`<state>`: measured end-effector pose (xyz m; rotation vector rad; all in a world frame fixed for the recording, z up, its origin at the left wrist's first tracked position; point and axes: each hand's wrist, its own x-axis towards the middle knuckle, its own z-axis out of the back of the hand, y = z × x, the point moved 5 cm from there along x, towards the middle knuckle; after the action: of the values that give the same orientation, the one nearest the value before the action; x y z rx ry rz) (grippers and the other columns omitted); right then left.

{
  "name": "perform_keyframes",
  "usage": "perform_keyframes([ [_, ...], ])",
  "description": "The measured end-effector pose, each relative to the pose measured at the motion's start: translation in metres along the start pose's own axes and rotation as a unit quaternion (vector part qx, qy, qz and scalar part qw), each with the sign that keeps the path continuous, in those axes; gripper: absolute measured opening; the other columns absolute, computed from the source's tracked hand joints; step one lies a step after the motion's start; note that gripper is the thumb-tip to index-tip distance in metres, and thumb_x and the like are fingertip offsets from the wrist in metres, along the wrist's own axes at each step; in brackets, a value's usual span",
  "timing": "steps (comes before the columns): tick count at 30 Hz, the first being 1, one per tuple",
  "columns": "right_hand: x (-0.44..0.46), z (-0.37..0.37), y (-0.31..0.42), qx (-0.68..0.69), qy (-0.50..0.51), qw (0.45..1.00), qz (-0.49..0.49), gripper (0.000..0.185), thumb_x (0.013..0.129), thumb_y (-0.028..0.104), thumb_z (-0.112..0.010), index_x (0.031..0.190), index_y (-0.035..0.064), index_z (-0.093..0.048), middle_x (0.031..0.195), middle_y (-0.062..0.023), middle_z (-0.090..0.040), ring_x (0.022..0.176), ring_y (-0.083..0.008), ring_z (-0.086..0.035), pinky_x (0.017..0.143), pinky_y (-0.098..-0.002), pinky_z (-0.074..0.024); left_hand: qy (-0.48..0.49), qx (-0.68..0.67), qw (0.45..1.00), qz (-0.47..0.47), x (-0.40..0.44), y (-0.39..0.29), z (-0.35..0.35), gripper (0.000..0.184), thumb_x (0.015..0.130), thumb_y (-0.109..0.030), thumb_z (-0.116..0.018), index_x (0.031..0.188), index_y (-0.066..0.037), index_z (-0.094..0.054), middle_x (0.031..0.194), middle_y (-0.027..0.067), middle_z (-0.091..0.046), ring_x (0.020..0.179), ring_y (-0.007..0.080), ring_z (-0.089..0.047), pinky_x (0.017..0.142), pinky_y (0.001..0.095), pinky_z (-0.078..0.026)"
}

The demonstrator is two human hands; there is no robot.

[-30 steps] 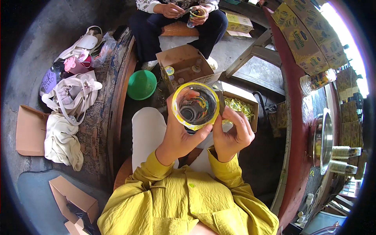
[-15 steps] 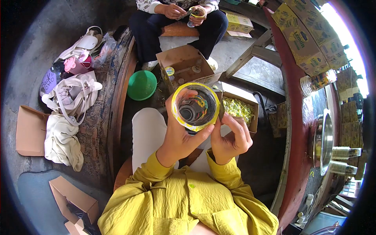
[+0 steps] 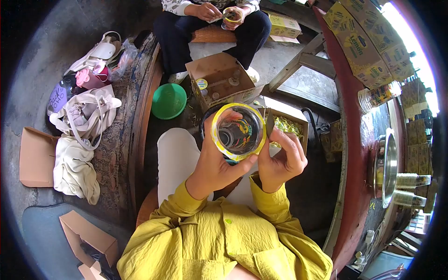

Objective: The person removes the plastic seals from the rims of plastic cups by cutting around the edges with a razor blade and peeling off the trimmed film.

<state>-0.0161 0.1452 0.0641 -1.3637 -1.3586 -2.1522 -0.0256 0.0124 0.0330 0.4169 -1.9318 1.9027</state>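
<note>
My left hand [image 3: 215,164] is wrapped around a clear plastic cup [image 3: 237,134] with a yellow-and-white rim, its mouth tipped toward me. Colored print shows on the cup wall. Between the thumb and fingers of my right hand [image 3: 283,162] is a thin dark-grey blade [image 3: 269,123], held upright against the right side of the rim. Whether its edge cuts into the rim I cannot tell. Behind my right hand, a carton [image 3: 301,116] of yellow-green wrapped pieces [image 3: 285,125] is partly hidden.
Opposite me sits another person, whose hands [image 3: 221,13] hold a similar cup. An open cardboard box [image 3: 210,70] and a green basin [image 3: 169,101] stand on the floor between us. Bags [image 3: 86,112] lie on the left; a red-edged table [image 3: 347,196] with a metal bowl [image 3: 385,169] stands right.
Both my hands and the cup have shifted slightly right and down. The blade now shows more plainly beside the rim. The other person's hands have moved a little.
</note>
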Motion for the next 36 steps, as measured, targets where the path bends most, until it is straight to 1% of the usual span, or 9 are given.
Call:
perform_keyframes([
  [5,0.002,0.0,-0.002,0.015,0.006,1.0,-0.007,0.028,0.057,-0.01,-0.068,0.082,0.0025,-0.066,0.061,-0.0058,-0.058,0.051,-0.0134,-0.053,0.049,-0.0217,-0.0415,0.016,-0.05,0.998,0.03,0.0,0.003,0.0,0.072,0.062,-0.01,-0.068,0.121,0.001,-0.029,0.112,0.0135,-0.041,0.104,0.0219,-0.044,0.09,0.0325,-0.035],
  [8,0.005,0.0,0.0,0.024,0.021,0.999,-0.002,0.028,0.058,-0.011,-0.068,0.082,0.0019,-0.066,0.062,-0.0063,-0.058,0.052,-0.0138,-0.053,0.05,-0.0218,-0.0416,0.028,-0.081,0.993,0.079,0.0,0.005,0.001,0.072,0.061,-0.01,-0.067,0.121,0.001,-0.029,0.111,0.0131,-0.042,0.104,0.0213,-0.044,0.09,0.0322,-0.035],
  [11,0.007,0.002,0.002,0.03,0.034,0.999,0.003,0.027,0.058,-0.012,-0.068,0.082,0.0013,-0.065,0.063,-0.0071,-0.059,0.052,-0.0144,-0.054,0.05,-0.0221,-0.0419,0.038,-0.133,0.987,0.084,0.001,0.006,0.002,0.073,0.059,-0.01,-0.067,0.121,0.001,-0.03,0.111,0.0127,-0.042,0.103,0.0212,-0.044,0.09,0.0316,-0.035],
  [17,0.008,0.003,0.005,0.032,0.033,0.999,0.017,0.028,0.058,-0.013,-0.067,0.082,0.0007,-0.065,0.064,-0.0083,-0.06,0.053,-0.0151,-0.054,0.05,-0.0227,-0.0424,0.085,-0.085,0.991,0.064,0.003,0.004,0.005,0.072,0.058,-0.009,-0.066,0.12,0.002,-0.032,0.111,0.0125,-0.043,0.104,0.0206,-0.044,0.091,0.0313,-0.035],
  [20,0.01,0.004,0.004,0.038,0.047,0.998,0.019,0.028,0.058,-0.013,-0.067,0.083,0.0005,-0.065,0.063,-0.0084,-0.059,0.053,-0.0153,-0.054,0.05,-0.0228,-0.0425,0.099,-0.12,0.986,0.06,0.004,0.0,0.005,0.071,0.059,-0.009,-0.065,0.12,0.002,-0.032,0.111,0.0124,-0.043,0.104,0.0202,-0.044,0.091,0.0312,-0.035],
  [25,0.012,0.005,0.004,0.051,0.072,0.996,0.022,0.028,0.058,-0.012,-0.067,0.083,0.0003,-0.065,0.062,-0.0082,-0.059,0.052,-0.0153,-0.054,0.05,-0.0227,-0.0423,0.131,-0.121,0.981,0.082,0.005,0.0,0.009,0.071,0.06,-0.009,-0.064,0.122,0.001,-0.031,0.111,0.0119,-0.043,0.105,0.02,-0.044,0.092,0.0308,-0.035],
  [29,0.012,0.006,0.005,0.036,0.063,0.997,0.021,0.028,0.058,-0.012,-0.067,0.083,0.0009,-0.065,0.062,-0.0081,-0.059,0.052,-0.0153,-0.054,0.05,-0.0225,-0.0423,0.146,-0.15,0.973,0.092,0.004,-0.001,0.006,0.072,0.061,-0.009,-0.064,0.123,0.0,-0.029,0.111,0.0112,-0.043,0.104,0.0193,-0.044,0.092,0.0304,-0.035],
  [32,0.011,0.007,0.004,0.043,0.063,0.997,0.022,0.028,0.058,-0.012,-0.067,0.083,0.0012,-0.065,0.062,-0.0082,-0.059,0.052,-0.0153,-0.054,0.05,-0.0224,-0.0424,0.162,-0.155,0.971,0.08,0.005,0.003,0.007,0.076,0.059,-0.01,-0.066,0.124,-0.001,-0.028,0.111,0.01,-0.043,0.104,0.0188,-0.044,0.092,0.0305,-0.035],
  [36,0.011,0.005,0.004,0.044,0.052,0.998,0.019,0.027,0.059,-0.011,-0.067,0.082,0.0014,-0.065,0.063,-0.0084,-0.059,0.053,-0.0152,-0.055,0.05,-0.0225,-0.0427,0.134,-0.105,0.985,0.029,0.006,0.0,0.006,0.078,0.056,-0.012,-0.075,0.121,-0.002,-0.033,0.112,0.0089,-0.044,0.105,0.0183,-0.045,0.09,0.031,-0.037],
])
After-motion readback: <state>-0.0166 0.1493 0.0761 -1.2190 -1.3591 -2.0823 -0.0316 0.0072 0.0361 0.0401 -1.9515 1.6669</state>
